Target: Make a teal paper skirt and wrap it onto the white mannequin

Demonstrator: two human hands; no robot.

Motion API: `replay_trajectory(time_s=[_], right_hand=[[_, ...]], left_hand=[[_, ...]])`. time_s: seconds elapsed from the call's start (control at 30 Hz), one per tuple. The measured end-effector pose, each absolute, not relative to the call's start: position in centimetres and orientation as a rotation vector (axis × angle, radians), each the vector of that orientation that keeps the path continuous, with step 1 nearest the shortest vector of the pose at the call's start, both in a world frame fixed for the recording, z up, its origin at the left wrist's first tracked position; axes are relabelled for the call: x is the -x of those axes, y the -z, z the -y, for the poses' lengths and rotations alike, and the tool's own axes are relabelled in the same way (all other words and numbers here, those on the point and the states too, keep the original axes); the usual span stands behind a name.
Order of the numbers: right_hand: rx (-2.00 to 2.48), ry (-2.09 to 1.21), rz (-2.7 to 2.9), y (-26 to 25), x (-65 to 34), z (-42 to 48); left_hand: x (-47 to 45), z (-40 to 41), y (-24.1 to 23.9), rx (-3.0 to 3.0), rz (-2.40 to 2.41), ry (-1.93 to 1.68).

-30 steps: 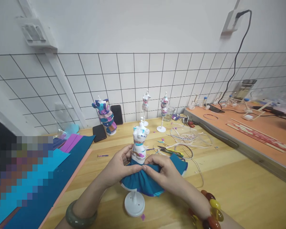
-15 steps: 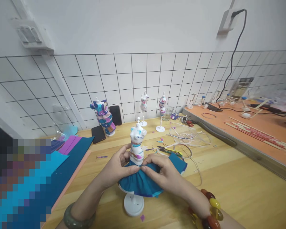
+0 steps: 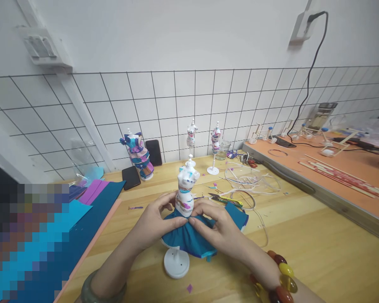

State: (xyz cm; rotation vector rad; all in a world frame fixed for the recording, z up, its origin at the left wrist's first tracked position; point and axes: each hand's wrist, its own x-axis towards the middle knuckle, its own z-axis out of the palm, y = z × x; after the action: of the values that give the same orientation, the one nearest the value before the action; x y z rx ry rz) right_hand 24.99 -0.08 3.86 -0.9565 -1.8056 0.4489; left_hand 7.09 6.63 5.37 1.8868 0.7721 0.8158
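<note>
A small white dress form with colourful marks stands in front of me, its stand tilted so the top leans right. Around its waist lies a teal fabric skirt, gathered in folds. My left hand is closed on the skirt's waist, thumb at the front and fingers behind the form. Pinching the waist from the other side is my right hand, its thumb tip close to the left one. The fingers behind the form are partly hidden. Beyond my right hand lies a teal fabric piece.
Yellow-handled scissors and coiled cords lie behind my right hand. A dressed form, two phones and two bare forms stand or lie near the wall. Coloured fabric sheets are at left; an orange board is at right.
The dress form's top has tipped to the right and its base has shifted slightly up and left. Both hands keep their hold on the skirt's waist.
</note>
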Motion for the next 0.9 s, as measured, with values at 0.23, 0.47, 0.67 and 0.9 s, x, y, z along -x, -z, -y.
replay_trajectory(time_s=[0.23, 0.47, 0.67, 0.9], right_hand=[[1.078, -0.409, 1.768, -3.53, -25.17, -0.11], [1.001, -0.471, 1.834, -3.88, -25.33, 0.17], [1.000, -0.534, 1.814, -4.35, -25.38, 0.37], [1.088, -0.561, 1.726, -3.72, -25.47, -0.14]], left_hand=[[-7.34, -6.41, -5.01, -1.894, -0.803, -0.846], [-7.35, -6.68, -4.58, -1.820, -0.790, -0.851], [-7.35, -6.70, -4.85, -1.805, -0.790, -0.863], [-7.54, -6.75, -4.69, -1.752, -0.737, -0.882]])
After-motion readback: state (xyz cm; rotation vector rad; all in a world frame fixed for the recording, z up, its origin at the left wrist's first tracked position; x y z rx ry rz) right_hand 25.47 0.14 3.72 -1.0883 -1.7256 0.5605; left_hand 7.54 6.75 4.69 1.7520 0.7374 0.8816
